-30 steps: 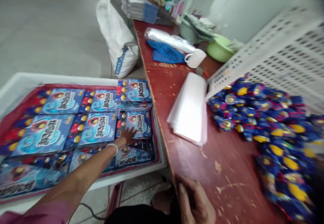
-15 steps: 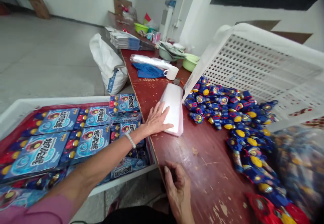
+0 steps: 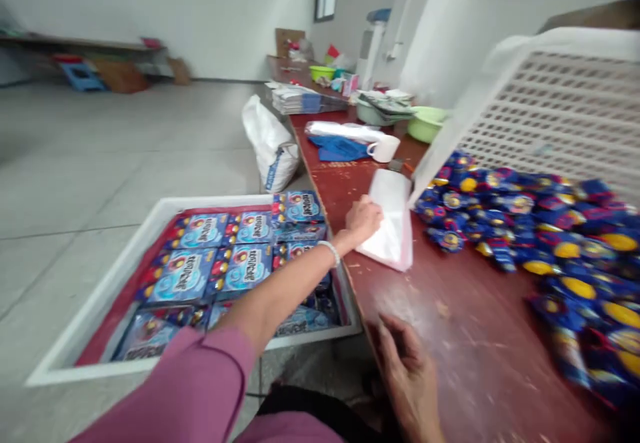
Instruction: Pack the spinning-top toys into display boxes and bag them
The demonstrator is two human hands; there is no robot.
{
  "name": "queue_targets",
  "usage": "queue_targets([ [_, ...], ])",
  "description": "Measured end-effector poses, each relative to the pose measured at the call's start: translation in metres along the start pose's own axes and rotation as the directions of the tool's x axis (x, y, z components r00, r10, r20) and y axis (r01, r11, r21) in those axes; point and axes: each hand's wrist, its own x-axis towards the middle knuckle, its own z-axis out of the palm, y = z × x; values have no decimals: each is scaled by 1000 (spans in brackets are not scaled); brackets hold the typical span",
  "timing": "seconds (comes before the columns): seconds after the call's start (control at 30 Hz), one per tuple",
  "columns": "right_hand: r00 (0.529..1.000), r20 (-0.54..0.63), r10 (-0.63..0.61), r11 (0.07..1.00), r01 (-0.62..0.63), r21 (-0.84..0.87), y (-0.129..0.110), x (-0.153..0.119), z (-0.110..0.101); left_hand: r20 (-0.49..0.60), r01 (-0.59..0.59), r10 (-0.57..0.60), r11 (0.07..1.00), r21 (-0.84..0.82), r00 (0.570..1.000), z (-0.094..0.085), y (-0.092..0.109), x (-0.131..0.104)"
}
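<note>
My left hand [image 3: 364, 221] rests on the left side of a stack of clear plastic bags [image 3: 393, 233], its fingers drawn in and closed on the top bag. A beaded bracelet circles that wrist. Lower down, at the table's near edge, my right hand [image 3: 407, 369] is loosely curled, thumb and fingers apart, with nothing visible in it. Left of the table, a white crate [image 3: 170, 204] holds blue printed packs [image 3: 247, 266] with small toys along their sides. Right of the bags lies a heap of blue and yellow toys [image 3: 515, 209].
The worn red table [image 3: 480, 336] runs away from me along the wall. A tilted white basket [image 3: 565, 109] stands behind the toys. Farther up are a white mug [image 3: 384, 149], blue cloth-like plastic [image 3: 340, 148] and a green basin [image 3: 427, 123]. A white sack [image 3: 270, 143] sits on the floor.
My left hand's fingers, spread flat over the bags before, have drawn together at the stack's left side. The view has swung left; my right hand stays at the table edge.
</note>
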Motion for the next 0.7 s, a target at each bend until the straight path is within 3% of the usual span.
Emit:
queue_targets([
  [0.2, 994, -14, 109, 990, -110, -94, -4, 5, -2, 0, -65, 66, 980, 188, 998, 1, 6, 1],
  [0.47, 987, -63, 149, 983, -155, -103, -6, 4, 0, 108, -40, 11, 960, 277, 994, -6, -17, -2],
  [0.57, 987, -23, 159, 973, -161, -168, -1, 7, -2, 44, 1, -13, 967, 256, 999, -9, -9, 9],
  [0.7, 992, -40, 123, 980, -127, -155, -6, 6, -2, -136, 85, -59, 978, 189, 989, -17, 19, 32],
])
